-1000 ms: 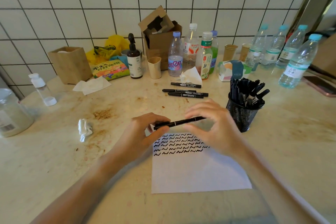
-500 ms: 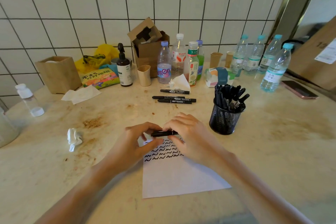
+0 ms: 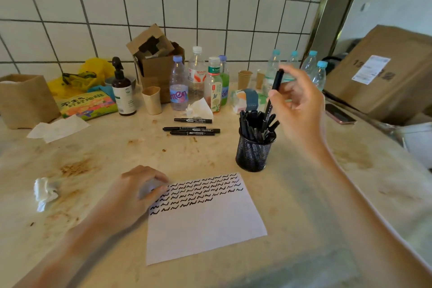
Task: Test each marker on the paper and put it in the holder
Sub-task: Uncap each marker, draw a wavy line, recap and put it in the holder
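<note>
three capped black markers [image 3: 192, 127] lie side by side on the stained beige stone counter [image 3: 117, 147], behind the white sheet of paper covered in rows of black squiggles [image 3: 201, 215] and well apart from both hands. the right hand [image 3: 298, 105] pinches one slim black marker [image 3: 272, 98] between thumb and fingertips, nearly upright, its lower end already among the pens crowding the round black wire-mesh holder [image 3: 253, 152]. the left hand [image 3: 138, 190] rests curled at the paper's upper left corner, fingers bent onto the sheet; whether it holds anything underneath i cannot tell.

the holder looks close to full, and that is the likeliest trouble: the marker may catch on a neighbouring cap, sit high and lean out, or tip out when let go. pushing down hard to seat it could rock the light mesh cup, which stands just beyond the paper's far right corner, and spill its load across the sheet. the clear plastic water bottles [image 3: 314, 72] stand close behind the raised hand, so a quick withdrawal backwards could knock one over. if the left hand lifts carelessly, the paper could slide.
</note>
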